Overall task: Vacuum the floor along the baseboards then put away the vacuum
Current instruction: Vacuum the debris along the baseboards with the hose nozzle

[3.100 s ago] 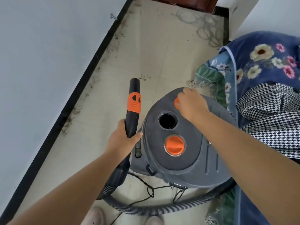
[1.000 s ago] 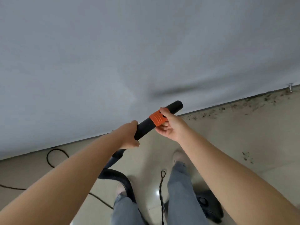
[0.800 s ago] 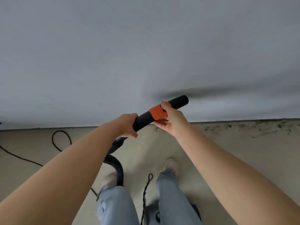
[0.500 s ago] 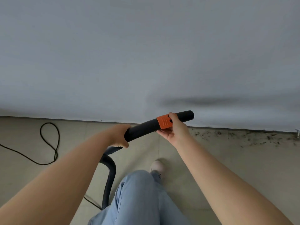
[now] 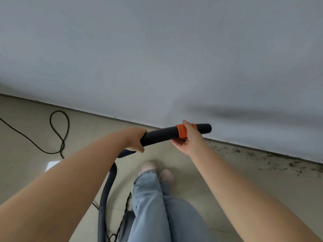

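Black plastic, with one orange collar (image 5: 181,131) near its open end: that is the vacuum's rigid hose tube (image 5: 160,135), held roughly level in the air in front of the pale grey wall (image 5: 157,58) and well above the floor. The left hand (image 5: 135,139) is clenched round the tube's rear end, where it bends down into the grey ribbed hose (image 5: 105,193). The right hand (image 5: 187,138) cups the tube from beneath at the collar, thumb over the top and fingers (image 5: 176,142) curled under it, so both hands are grasping the tube. Part of a dark grey body, probably the vacuum canister (image 5: 126,222), shows low down behind the person's jeans (image 5: 153,198).

Dark crumbs of dirt (image 5: 272,161) lie scattered on the beige tiled floor (image 5: 253,189) along the foot of the wall to the right, so the vacuuming looks barely begun there. No floor nozzle shows on the tube's end.

The risks I judge from here: a thin black power cord (image 5: 58,133) loops over the tiles to the left and another strand runs beside the feet, so a step back or a tug on the hose could snag a shoe. The hose curves close to the left leg and could pull the canister into the ankles. Fiddling with the collar could also loosen the tube.
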Tool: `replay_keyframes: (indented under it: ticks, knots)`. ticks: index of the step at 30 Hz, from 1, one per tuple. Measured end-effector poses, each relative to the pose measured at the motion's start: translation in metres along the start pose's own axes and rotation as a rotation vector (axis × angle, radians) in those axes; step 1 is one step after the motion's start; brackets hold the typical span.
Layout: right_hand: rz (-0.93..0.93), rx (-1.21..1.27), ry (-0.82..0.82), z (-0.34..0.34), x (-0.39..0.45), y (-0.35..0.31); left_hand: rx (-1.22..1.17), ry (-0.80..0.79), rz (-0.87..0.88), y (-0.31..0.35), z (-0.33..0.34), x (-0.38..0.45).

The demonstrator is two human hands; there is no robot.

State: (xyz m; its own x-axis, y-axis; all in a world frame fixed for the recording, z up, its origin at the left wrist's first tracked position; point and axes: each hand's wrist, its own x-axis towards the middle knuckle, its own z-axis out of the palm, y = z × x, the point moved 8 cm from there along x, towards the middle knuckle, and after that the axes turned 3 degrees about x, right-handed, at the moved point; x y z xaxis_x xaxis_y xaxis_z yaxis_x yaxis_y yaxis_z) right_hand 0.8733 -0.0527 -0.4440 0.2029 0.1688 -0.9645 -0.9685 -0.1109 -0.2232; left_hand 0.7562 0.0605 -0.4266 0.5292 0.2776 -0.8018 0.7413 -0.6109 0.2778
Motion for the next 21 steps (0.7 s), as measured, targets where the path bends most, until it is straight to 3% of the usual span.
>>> replay_keyframes:
  ticks: [8, 14, 21]
  knots:
    - [-0.022, 0.042, 0.025, -0.036, 0.006, -0.012, -0.024, -0.071, -0.030, 0.033, 0.024, 0.008]
    - [-0.002, -0.077, 0.023, -0.087, 0.049, -0.035, -0.151, -0.039, -0.172, 0.065, 0.084, 0.048]
    - [0.015, -0.174, 0.056, -0.171, 0.105, -0.040, -0.252, -0.003, -0.207, 0.100, 0.163, 0.072]
